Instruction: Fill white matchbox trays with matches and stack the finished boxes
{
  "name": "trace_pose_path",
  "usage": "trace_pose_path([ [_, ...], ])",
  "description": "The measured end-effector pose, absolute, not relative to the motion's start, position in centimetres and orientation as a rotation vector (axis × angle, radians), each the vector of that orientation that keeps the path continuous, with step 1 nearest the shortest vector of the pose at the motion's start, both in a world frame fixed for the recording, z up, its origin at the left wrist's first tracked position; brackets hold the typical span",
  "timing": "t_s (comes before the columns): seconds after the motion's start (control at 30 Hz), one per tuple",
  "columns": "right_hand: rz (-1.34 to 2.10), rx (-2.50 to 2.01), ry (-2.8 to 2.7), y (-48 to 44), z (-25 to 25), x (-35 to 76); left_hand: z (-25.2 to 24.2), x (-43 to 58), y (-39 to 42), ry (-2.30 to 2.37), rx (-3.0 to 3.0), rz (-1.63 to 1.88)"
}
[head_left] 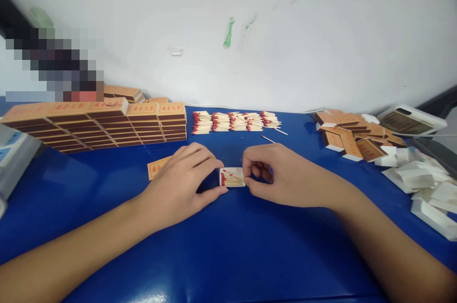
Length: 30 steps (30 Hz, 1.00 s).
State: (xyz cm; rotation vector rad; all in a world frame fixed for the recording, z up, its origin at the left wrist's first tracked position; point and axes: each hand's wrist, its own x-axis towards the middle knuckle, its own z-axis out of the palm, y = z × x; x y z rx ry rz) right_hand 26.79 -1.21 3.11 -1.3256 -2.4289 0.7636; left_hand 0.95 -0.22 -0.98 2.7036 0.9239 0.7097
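Note:
A small white matchbox tray lies on the blue table with a layer of red-headed matches in it. The thumb and forefinger of my left hand grip its left end from both sides. At the opposite end, my right hand is curled, with thumb and forefinger closed on the tray's edge; its other fingers are tucked in. Partly under my left hand lies an orange matchbox cover. Beyond my right hand, a loose match rests on the table.
Stacked matchboxes form a low wall at the left. Several bunches of matches lie along the white wall. To the right are a pile of matchbox covers, white trays and a phone-like object.

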Motion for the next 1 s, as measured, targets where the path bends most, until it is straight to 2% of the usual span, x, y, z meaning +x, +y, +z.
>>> trace_pose_path([
  [1.0, 0.74, -1.303, -2.418, -1.27, 2.73, 26.2, -0.89, 0.97, -0.2, 0.929, 2.714, 0.708],
])
